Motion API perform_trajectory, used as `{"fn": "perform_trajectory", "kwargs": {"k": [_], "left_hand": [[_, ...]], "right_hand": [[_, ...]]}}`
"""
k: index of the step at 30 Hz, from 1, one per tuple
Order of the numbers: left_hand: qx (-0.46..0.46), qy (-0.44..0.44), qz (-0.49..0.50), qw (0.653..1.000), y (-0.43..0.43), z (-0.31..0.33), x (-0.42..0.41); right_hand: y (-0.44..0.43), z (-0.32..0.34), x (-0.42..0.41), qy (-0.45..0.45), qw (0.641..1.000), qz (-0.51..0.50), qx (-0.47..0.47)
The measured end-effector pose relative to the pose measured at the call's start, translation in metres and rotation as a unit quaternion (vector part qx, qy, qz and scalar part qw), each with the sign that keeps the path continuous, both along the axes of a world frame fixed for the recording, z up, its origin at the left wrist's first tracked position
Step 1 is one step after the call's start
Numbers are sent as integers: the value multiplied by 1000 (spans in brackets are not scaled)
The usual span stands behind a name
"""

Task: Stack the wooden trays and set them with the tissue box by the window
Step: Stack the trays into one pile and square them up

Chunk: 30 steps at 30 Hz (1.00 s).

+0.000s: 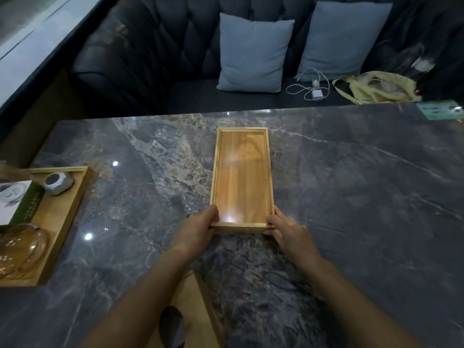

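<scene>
We held the tray (241, 177), a long, shallow box of golden wood with a raised rim and nothing in it, lying mid-table (351, 197). Our left hand (198, 228) and right hand (288, 229) each gripped a near corner. We counted three trays: this one, a loaded one (62, 222) at left, and another (200, 297) under our forearms. Two cushions (253, 49) leaned on the sofa.

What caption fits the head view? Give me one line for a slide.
Both hands, left hand and right hand, grip the near end of an empty wooden tray on the marble table.
</scene>
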<state>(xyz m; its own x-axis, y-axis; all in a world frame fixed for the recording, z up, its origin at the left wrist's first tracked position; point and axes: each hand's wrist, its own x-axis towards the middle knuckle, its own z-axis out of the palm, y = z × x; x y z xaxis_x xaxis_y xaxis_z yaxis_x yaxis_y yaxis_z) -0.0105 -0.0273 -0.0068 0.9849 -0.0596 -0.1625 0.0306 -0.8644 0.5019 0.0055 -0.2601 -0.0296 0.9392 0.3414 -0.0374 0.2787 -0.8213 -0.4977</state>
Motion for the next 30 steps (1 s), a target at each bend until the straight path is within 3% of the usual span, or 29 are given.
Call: {"fn": "perform_trajectory", "kwargs": {"k": [20, 30], "left_hand": [[-18, 19, -2, 1000, 1, 0, -3], [-28, 23, 2, 999, 1, 5, -3]], "right_hand": [[4, 1, -12, -71, 996, -6, 54], [1, -6, -11, -38, 998, -39, 41]]}}
